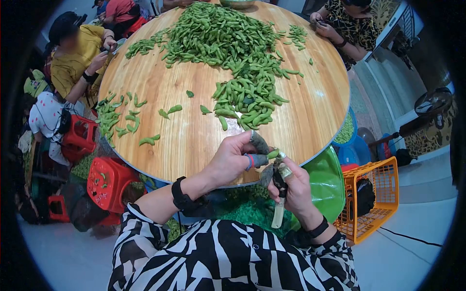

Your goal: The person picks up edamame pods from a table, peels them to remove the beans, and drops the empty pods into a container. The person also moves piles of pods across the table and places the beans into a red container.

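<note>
Over the front edge of the round wooden table [189, 140], my left hand [238, 157] pinches a green pod [273, 154] between covered fingertips. Grey coverings and a red-and-blue band wrap its fingers. Close against it on the right, my right hand [290, 182] is closed around a tool with a pale handle [278, 217] and a black-wrapped middle; the tool's tip is hidden by the fingers. The right fingertips, partly taped, are at the pod's other end. Just beyond my hands lies a trail of green pods [247, 97] leading back to a large pile [213, 34].
Co-workers sit at the table's left [77, 58] and right [349, 29]. A red stool [109, 184] stands at lower left. An orange crate [371, 199], a green bag [325, 179] and blue tubs [353, 150] are at my right. Loose pods [109, 119] lie at the left rim.
</note>
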`<state>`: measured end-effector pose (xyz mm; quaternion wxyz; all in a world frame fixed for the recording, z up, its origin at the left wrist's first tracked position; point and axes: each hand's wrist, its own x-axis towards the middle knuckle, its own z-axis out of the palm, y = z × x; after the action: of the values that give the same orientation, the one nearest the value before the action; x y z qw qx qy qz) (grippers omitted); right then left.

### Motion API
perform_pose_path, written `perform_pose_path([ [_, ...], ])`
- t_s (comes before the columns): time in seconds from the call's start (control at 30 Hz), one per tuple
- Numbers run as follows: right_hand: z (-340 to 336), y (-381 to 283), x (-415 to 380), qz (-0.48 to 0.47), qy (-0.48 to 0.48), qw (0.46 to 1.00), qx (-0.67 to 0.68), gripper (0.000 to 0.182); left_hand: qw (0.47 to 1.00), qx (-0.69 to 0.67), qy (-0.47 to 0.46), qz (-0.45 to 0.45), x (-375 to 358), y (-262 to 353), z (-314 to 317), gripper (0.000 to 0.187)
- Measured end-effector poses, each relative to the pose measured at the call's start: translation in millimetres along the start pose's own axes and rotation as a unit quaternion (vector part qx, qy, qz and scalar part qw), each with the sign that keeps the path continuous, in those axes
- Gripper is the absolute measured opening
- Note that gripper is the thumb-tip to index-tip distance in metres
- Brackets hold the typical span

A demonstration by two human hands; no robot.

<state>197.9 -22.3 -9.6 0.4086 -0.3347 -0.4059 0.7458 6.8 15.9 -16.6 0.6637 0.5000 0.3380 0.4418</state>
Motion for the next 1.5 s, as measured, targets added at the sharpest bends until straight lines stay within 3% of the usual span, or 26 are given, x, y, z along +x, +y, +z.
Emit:
perform_pose_path([
  [0.2,-2.7,1.3,-1.4,-0.003,0.003,1.000,0.027,0.040,0.999,0.042,-0.007,0.023,-6.0,3.8,4.1,0.024],
  [0.4,-4.1,-0.2,-1.5,0.003,0.013,0.999,0.048,0.038,0.999,-0.014,-0.024,0.031,-3.0,-8.3,1.4,0.023],
  [0.5,-3.9,-4.4,-2.8,0.034,0.002,0.993,0.110,0.038,0.997,-0.064,-0.037,-0.030,-0.7,-6.5,-4.0,0.024],
  [0.57,-3.5,-7.7,-2.6,0.071,-0.001,0.986,0.149,0.038,0.952,-0.269,-0.085,-0.121,-0.6,-1.6,-6.2,0.025],
  [0.7,-8.8,-2.9,0.8,0.088,0.010,0.975,0.203,0.038,0.978,-0.157,-0.050,-0.124,-1.3,-2.4,-2.5,0.018],
  [0.73,-12.1,-0.2,0.6,0.092,0.004,0.973,0.214,0.038,0.996,0.076,-0.013,0.044,-3.9,-2.8,4.2,0.017],
  [0.77,-13.2,0.9,1.0,0.097,-0.004,0.970,0.224,0.038,0.929,0.305,0.027,0.208,-6.1,-1.9,7.6,0.017],
  [0.8,-11.9,0.4,1.5,0.098,-0.006,0.970,0.224,0.038,0.929,0.306,0.029,0.208,-6.4,-0.2,6.2,0.017],
  [0.87,-7.6,-1.4,-0.2,0.108,-0.011,0.969,0.222,0.039,0.784,0.497,0.012,0.373,-6.8,2.7,3.9,0.023],
  [0.93,-4.6,-2.9,0.4,0.113,-0.007,0.969,0.222,0.039,0.767,0.521,0.026,0.373,-9.4,7.7,6.2,0.030],
  [1.03,-3.7,-1.6,0.7,0.113,-0.004,0.970,0.214,0.039,0.790,0.515,-0.010,0.332,-9.7,11.9,3.4,0.027],
  [1.1,-2.4,-1.0,0.4,0.110,-0.005,0.972,0.206,0.038,0.848,0.430,-0.022,0.310,-7.2,8.8,2.8,0.021],
  [1.23,1.4,-4.1,-0.6,0.081,0.015,0.981,0.178,0.037,0.890,0.364,-0.010,0.276,-6.3,6.9,6.0,0.016],
  [1.3,0.1,-2.6,-1.9,0.073,0.020,0.983,0.168,0.037,0.929,0.316,-0.004,0.192,-6.7,4.1,6.0,0.015],
  [1.33,-3.2,0.3,-2.7,0.067,0.017,0.985,0.158,0.035,0.929,0.316,-0.003,0.193,-7.0,3.7,6.0,0.015],
  [1.4,-6.3,0.6,-4.1,0.061,0.013,0.987,0.146,0.034,0.974,0.213,-0.003,0.082,-7.2,3.3,5.4,0.014],
  [1.43,-6.7,-0.9,-5.1,0.044,0.022,0.996,0.071,0.033,0.973,0.213,-0.002,0.083,-6.2,3.3,3.6,0.014],
  [1.5,-8.6,-2.2,-6.4,0.027,0.031,0.999,-0.004,0.031,0.996,0.031,-0.042,-0.077,-4.1,4.1,-1.6,0.015],
])
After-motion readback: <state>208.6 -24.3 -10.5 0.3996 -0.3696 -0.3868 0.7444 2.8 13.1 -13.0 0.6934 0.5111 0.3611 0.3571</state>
